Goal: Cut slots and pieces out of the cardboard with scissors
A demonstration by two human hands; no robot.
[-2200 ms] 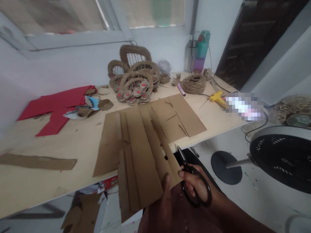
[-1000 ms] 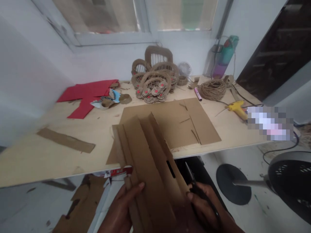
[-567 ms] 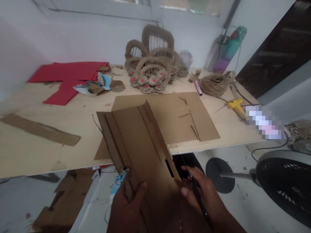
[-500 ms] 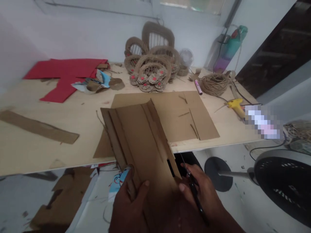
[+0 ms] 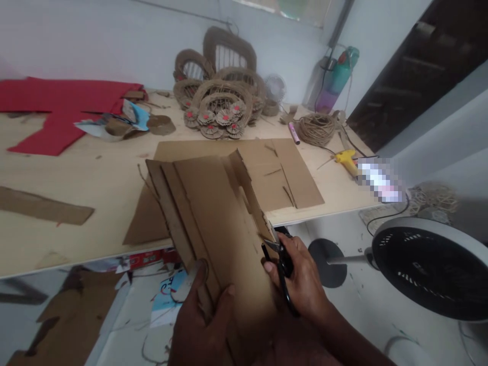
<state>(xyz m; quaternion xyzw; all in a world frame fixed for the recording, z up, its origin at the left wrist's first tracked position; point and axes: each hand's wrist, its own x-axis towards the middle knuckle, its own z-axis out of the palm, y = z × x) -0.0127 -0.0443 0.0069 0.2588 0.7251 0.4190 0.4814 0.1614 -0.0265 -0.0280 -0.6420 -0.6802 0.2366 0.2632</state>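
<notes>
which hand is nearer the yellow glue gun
Right: the right hand, holding black-handled scissors, is left of and below the glue gun; the left hand, gripping brown cardboard, is farther left.

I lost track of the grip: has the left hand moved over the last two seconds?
Yes, leftward against the yellow glue gun: the left hand now grips the left side of the held cardboard.

Close head-worn view, facing forward and down over the table [image 5: 95, 175].
</notes>
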